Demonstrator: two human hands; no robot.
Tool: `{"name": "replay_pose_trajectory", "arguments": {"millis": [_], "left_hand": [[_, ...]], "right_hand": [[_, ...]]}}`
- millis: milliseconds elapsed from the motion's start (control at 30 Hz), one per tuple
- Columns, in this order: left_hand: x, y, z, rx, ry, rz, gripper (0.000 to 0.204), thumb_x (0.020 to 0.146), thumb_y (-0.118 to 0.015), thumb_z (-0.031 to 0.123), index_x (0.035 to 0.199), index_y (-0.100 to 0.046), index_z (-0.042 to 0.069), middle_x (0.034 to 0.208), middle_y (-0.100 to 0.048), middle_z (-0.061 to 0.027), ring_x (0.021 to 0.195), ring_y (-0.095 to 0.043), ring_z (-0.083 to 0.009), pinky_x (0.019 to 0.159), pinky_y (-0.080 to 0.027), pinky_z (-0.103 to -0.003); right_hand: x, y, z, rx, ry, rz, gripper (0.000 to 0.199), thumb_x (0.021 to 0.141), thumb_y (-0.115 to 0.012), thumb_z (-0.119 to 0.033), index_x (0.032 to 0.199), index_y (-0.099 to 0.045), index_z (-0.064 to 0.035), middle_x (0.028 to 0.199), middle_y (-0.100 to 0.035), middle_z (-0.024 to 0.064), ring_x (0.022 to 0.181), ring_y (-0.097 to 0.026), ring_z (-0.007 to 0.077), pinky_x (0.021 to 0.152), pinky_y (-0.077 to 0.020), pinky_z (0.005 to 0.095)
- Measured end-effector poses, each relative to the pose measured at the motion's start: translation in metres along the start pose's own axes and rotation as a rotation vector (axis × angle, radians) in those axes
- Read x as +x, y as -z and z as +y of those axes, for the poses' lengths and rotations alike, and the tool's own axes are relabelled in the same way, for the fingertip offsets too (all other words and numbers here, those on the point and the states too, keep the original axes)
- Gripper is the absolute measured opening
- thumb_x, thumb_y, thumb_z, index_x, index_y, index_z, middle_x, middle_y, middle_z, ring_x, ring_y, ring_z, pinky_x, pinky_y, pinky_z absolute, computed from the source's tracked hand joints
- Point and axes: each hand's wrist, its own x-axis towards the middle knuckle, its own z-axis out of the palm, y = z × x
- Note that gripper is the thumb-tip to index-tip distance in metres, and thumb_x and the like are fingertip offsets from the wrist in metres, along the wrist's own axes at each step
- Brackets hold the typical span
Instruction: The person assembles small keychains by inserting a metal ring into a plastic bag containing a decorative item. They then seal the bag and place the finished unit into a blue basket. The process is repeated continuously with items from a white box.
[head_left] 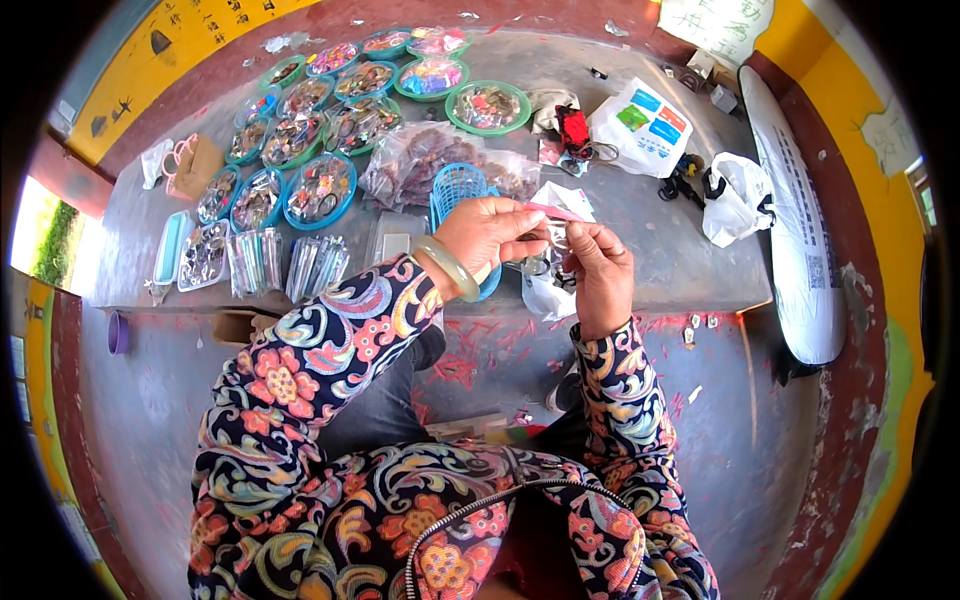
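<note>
My left hand (488, 232), with a pale green bangle (447, 266) on its wrist, pinches a thin pink strip (556, 211) at the top. My right hand (598, 268) is raised beside it, its fingers closed on a small clear packet (553, 243) between the two hands. Both hands hover over the front edge of a grey table (660, 270). A white plastic bag (546, 296) lies just below the hands, and a blue mesh basket (456, 187) stands behind my left hand.
Several green and blue round trays (318, 190) of small mixed items fill the table's left and back. Clear packets (314, 266) lie near the front left. White bags (738, 198) and a printed pouch (644, 126) sit to the right. A long white board (800, 230) leans at the right.
</note>
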Motion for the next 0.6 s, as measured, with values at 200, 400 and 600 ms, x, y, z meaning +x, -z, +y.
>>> {"name": "replay_pose_trajectory", "arguments": {"millis": [200, 400, 600], "left_hand": [[-0.003, 0.002, 0.001, 0.010, -0.011, -0.003, 0.025, 0.087, -0.050, 0.013, 0.101, -0.054, -0.007, 0.098, -0.058, -0.0138, 0.088, -0.059, -0.0189, 0.081, -0.049, -0.029], [-0.005, -0.001, 0.001, 0.041, 0.047, -0.055, 0.024, 0.087, -0.049, 0.009, 0.103, -0.052, -0.008, 0.103, -0.057, -0.0150, 0.093, -0.058, -0.0209, 0.081, -0.049, -0.030], [-0.006, 0.001, 0.001, 0.033, 0.053, -0.087, 0.025, 0.087, -0.047, 0.006, 0.106, -0.051, -0.008, 0.107, -0.055, -0.0158, 0.097, -0.056, -0.0223, 0.083, -0.049, -0.031]], "right_hand": [[0.001, 0.000, 0.002, 0.151, -0.106, 0.018, 0.016, 0.082, -0.060, -0.020, 0.082, -0.062, -0.0048, 0.068, -0.057, -0.0015, 0.053, -0.045, 0.0047, 0.047, -0.0317, 0.0162], [0.004, 0.007, 0.007, 0.191, -0.096, -0.026, 0.014, 0.083, -0.058, -0.018, 0.082, -0.062, -0.0049, 0.069, -0.058, -0.0009, 0.055, -0.047, 0.0046, 0.048, -0.0346, 0.0171], [0.006, 0.010, 0.014, 0.253, -0.189, -0.041, 0.014, 0.084, -0.057, -0.018, 0.083, -0.061, -0.0042, 0.070, -0.059, 0.0001, 0.057, -0.049, 0.0057, 0.051, -0.0372, 0.0175]]}}
